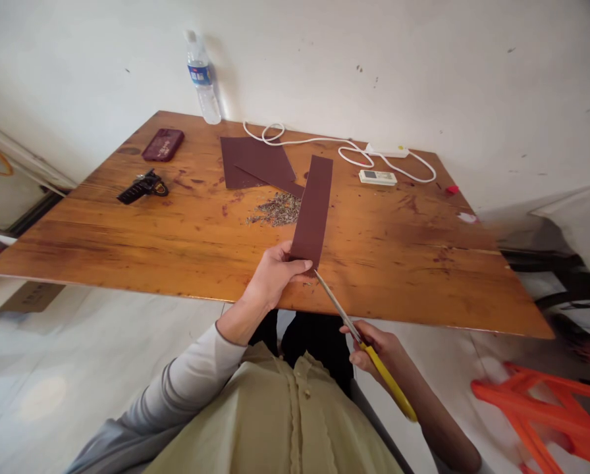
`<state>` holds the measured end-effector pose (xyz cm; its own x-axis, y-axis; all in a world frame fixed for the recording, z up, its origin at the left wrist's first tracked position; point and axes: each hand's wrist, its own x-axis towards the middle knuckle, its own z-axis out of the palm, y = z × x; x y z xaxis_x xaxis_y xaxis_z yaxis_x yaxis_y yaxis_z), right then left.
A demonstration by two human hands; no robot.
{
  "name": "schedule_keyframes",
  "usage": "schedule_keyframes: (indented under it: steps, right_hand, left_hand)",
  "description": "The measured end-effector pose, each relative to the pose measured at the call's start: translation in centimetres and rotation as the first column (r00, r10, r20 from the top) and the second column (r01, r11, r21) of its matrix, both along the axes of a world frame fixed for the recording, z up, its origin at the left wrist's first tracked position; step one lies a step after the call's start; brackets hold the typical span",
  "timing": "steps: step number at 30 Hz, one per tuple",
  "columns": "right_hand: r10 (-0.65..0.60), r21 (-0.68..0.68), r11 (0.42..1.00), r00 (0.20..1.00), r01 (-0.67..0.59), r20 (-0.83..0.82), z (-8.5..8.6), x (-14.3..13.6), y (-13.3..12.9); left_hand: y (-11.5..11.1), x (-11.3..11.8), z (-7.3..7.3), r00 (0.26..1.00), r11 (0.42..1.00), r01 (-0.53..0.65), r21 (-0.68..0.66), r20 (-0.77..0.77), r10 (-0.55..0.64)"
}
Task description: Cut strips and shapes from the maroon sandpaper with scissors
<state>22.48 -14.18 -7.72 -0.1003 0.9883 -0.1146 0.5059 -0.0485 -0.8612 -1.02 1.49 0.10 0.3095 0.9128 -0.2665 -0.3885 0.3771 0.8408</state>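
Note:
My left hand [278, 271] pinches the near end of a long dark brown strip of card or stiff paper [313, 210], thumb on top. The strip reaches away from me over the table. My right hand [376, 349] grips a pair of scissors [337, 301] with yellow handles. Their blade tips meet the strip's near right corner, close to my left thumb. Whether the blades are parted I cannot tell. Beyond the strip lies a larger brown sheet [245, 161], with a narrow brown piece [270, 176] across it. A pile of small greyish scraps [280, 209] sits left of the strip.
On the wooden table [201, 243] are a dark red phone [162, 144], a black hair claw clip [144, 187], a white power strip [388, 151] with its cord, and a remote control [377, 178]. A plastic bottle [203, 79] stands at the back. An orange stool [546, 408] is at right.

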Motion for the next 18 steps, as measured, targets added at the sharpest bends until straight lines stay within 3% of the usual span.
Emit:
schedule_keyframes:
  steps: [18]
  right_hand:
    - [-0.034,-0.033,0.999,0.999,0.035,0.032,2.4,-1.4,0.0]
  left_hand:
    - [0.0,-0.1,-0.1,0.999,1.0,0.025,-0.002,-0.04,-0.025]
